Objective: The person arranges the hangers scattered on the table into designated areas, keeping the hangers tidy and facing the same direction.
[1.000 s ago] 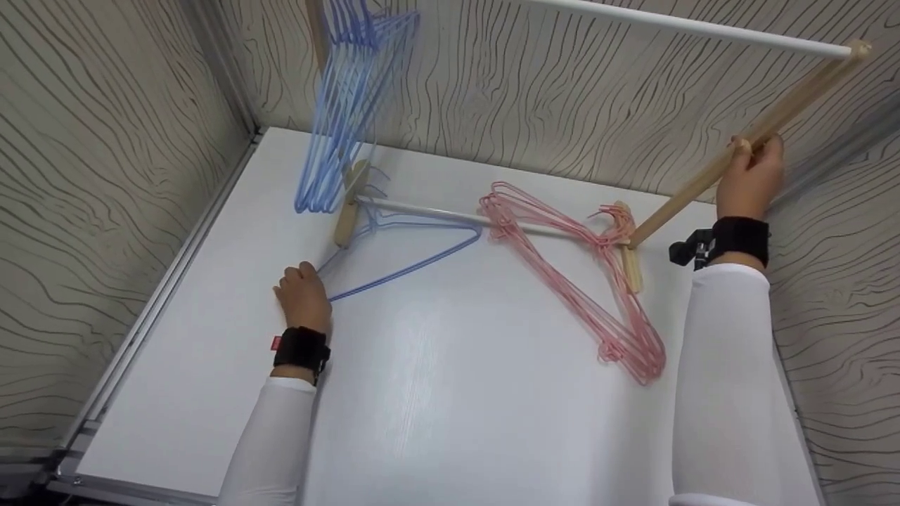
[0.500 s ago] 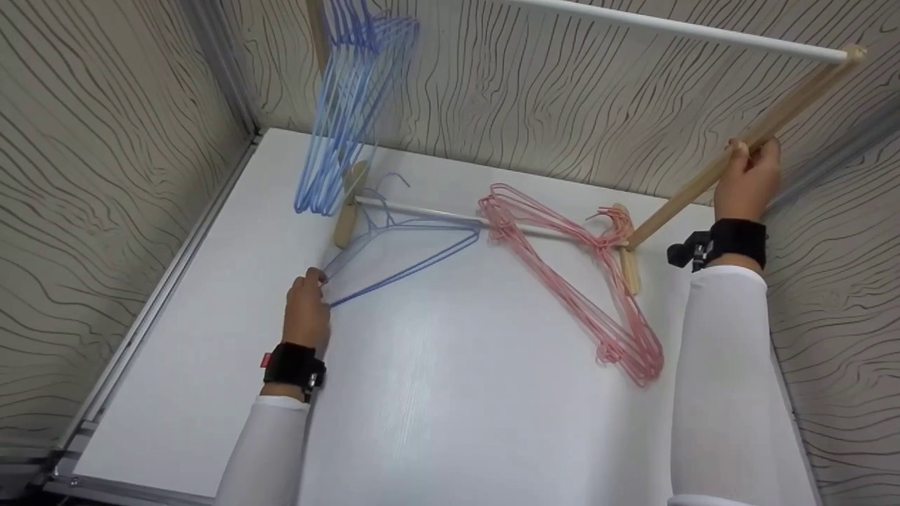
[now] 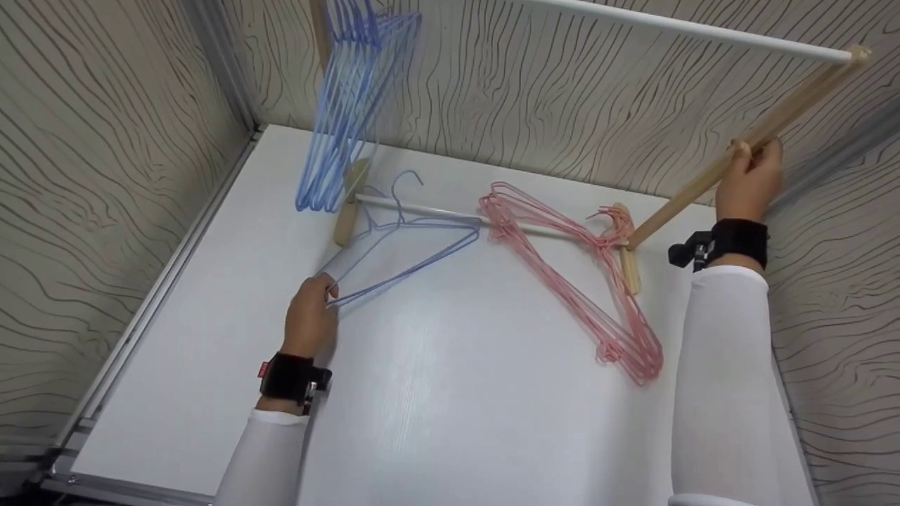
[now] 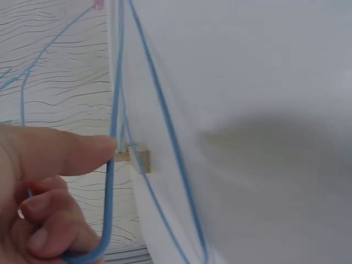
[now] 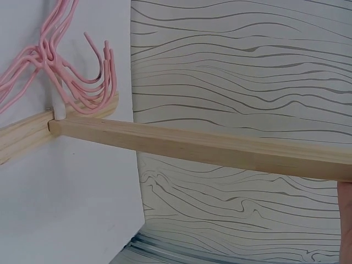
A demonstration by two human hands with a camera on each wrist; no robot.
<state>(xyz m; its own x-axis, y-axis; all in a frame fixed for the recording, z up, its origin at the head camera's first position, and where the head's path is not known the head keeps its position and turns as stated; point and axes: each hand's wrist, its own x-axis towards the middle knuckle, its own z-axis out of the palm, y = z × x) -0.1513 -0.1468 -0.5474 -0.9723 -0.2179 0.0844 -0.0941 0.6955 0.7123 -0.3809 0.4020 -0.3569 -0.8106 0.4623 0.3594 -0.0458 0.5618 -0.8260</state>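
My left hand [image 3: 309, 320] pinches the lower left corner of a blue clothes hanger [image 4: 109, 192] between thumb and curled fingers. That hanger tilts up, its hook raised near the rack's lower white rod [image 3: 436, 211]. Just behind it, a second blue hanger [image 4: 175, 143] lies on the white table. At the right, my right hand [image 3: 749, 186] grips the rack's wooden upright [image 3: 794, 105]; in the right wrist view only the hand's edge [image 5: 345, 220] shows below the wood [image 5: 203, 146].
Several blue hangers [image 3: 337, 126] hang at the rack's left end. A bundle of pink hangers [image 3: 562, 289] lies at the right, hooks beside the wooden foot [image 3: 632, 274]. The upper white rod [image 3: 689, 27] spans the top. Patterned walls [image 3: 527, 105] enclose the table [image 3: 450, 414].
My left hand has drawn slightly back and taken hold of the blue hanger's corner. The hanger's hook has risen and shifted right, apart from the one beneath. My right hand stays put.
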